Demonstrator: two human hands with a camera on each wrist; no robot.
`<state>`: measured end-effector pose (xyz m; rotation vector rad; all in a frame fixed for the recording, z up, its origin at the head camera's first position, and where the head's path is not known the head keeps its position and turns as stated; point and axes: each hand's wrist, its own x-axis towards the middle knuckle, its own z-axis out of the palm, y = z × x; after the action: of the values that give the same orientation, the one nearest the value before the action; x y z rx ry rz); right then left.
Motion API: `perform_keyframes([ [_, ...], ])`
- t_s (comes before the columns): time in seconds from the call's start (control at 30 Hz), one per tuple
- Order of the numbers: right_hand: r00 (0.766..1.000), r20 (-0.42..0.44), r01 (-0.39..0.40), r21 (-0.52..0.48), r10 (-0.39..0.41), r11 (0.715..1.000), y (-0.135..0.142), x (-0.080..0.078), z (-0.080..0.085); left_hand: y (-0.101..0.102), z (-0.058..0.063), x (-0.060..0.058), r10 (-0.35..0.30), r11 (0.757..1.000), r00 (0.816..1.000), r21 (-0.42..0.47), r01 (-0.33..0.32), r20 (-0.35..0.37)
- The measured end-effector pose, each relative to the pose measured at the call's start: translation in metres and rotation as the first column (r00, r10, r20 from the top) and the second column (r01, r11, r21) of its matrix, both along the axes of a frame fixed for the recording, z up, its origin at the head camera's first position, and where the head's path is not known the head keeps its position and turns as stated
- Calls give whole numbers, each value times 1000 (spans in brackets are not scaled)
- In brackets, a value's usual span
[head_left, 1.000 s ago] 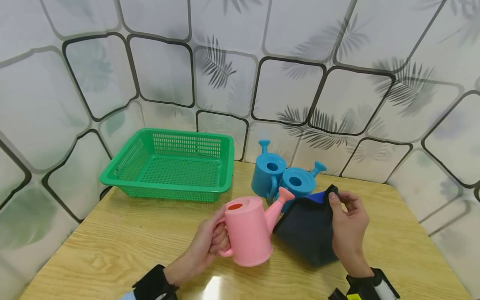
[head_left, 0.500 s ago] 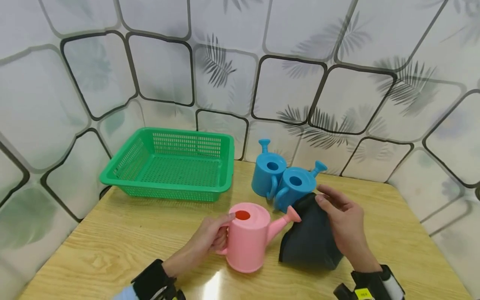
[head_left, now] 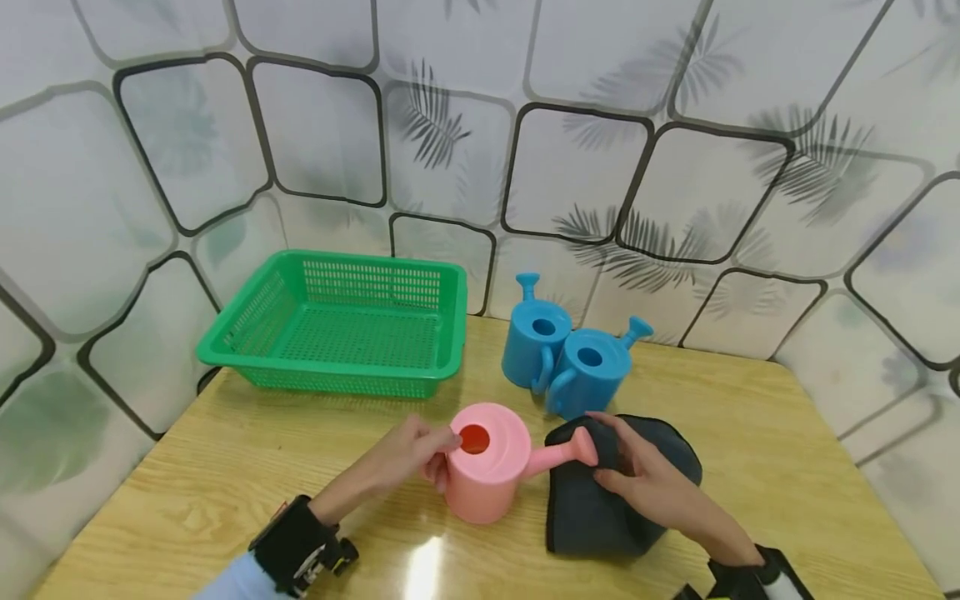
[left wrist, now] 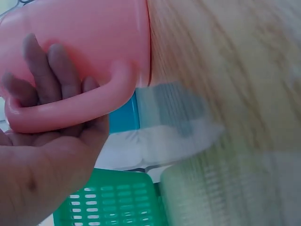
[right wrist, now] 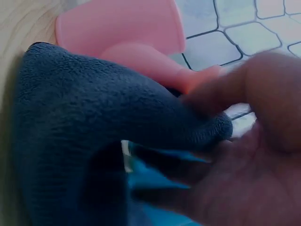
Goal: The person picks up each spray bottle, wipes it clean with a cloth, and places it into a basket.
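Observation:
My left hand [head_left: 411,457] grips the pink watering can [head_left: 483,487] at its handle. In the left wrist view, the fingers pass through the handle [left wrist: 70,110] and lie against the pink wall. The can is roughly upright, low over the table, its spout pointing right; whether its base touches the wood I cannot tell. My right hand [head_left: 660,492] pinches a dark grey cloth [head_left: 592,517], partly folded, just under and beside the spout's pink rose. In the right wrist view the fuzzy cloth [right wrist: 80,108] hangs between thumb and fingers, some fingers dark and blurred.
Two blue watering cans, one at the back [head_left: 532,342] and one nearer [head_left: 592,375], stand close together behind the cloth. A green plastic basket [head_left: 330,371] sits at the back left. The wooden table [head_left: 225,500] meets patterned curtains [head_left: 450,125] behind.
My right hand has come down and slightly left, lowering the cloth and folding it toward the table. The pink can has dropped a little and tipped, its opening showing more.

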<state>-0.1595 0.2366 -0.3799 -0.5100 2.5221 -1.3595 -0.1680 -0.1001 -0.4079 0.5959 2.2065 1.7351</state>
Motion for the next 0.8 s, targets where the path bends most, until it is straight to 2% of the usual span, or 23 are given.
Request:
perform_keyframes([
  [0.03,1000,16,21,-20,-21,1000,1,-1,-1,0,1,0,3,1000,1000,-8,-3,-2],
  [0.1,992,18,125,-97,-124,987,3,-2,-1,-1,0,1,-4,1000,1000,-4,4,5],
  [0.13,981,10,192,-170,-194,967,5,-3,0,0,0,2,-9,1000,1000,-9,9,0],
  [0.17,958,-9,276,-245,-287,929,7,-3,1,0,0,3,-13,1000,1000,-19,12,-13],
  [0.2,923,-45,348,-328,-382,878,8,-5,4,1,0,4,-15,999,999,-34,14,-30],
  [0.23,877,-101,395,-400,-469,827,8,-7,7,1,0,5,-14,998,999,-57,11,-50],
  [0.27,827,-178,412,-453,-533,791,8,-10,10,2,1,6,-11,997,997,-80,5,-73],
  [0.3,779,-255,405,-492,-573,770,8,-12,13,3,3,7,-1,993,995,-115,-11,-100],
  [0.33,732,-352,368,-517,-584,773,7,-15,17,5,4,7,7,989,992,-148,-26,-127],
  [0.37,684,-455,316,-519,-570,794,3,-16,24,7,6,6,13,984,989,-175,-39,-148],
  [0.4,634,-575,256,-475,-517,842,-2,-16,30,9,7,6,18,980,987,-195,-49,-158],
  [0.43,592,-684,187,-397,-426,898,-7,-17,34,11,8,6,23,976,986,-211,-58,-166],
  [0.47,565,-763,130,-294,-314,947,-13,-16,37,13,9,5,26,972,984,-226,-65,-174],
  [0.5,550,-813,63,-185,-188,981,-20,-14,39,15,9,5,29,968,983,-239,-73,-180],
  [0.53,535,-843,8,-59,-54,998,-26,-12,40,17,10,4,30,966,983,-247,-75,-182],
  [0.57,524,-849,-30,68,73,997,-32,-9,41,18,10,3,32,965,982,-252,-79,-184],
  [0.6,526,-829,-58,188,190,981,-35,-8,38,19,10,3,33,964,983,-254,-79,-181],
  [0.67,567,-744,-117,352,353,929,-41,-4,34,20,10,3,35,963,984,-258,-80,-176],
  [0.73,603,-676,-156,420,423,894,-46,-1,32,19,11,3,38,962,984,-260,-82,-173],
  [0.8,619,-659,-162,425,427,890,-49,0,32,19,11,4,39,962,982,-260,-87,-184],
])
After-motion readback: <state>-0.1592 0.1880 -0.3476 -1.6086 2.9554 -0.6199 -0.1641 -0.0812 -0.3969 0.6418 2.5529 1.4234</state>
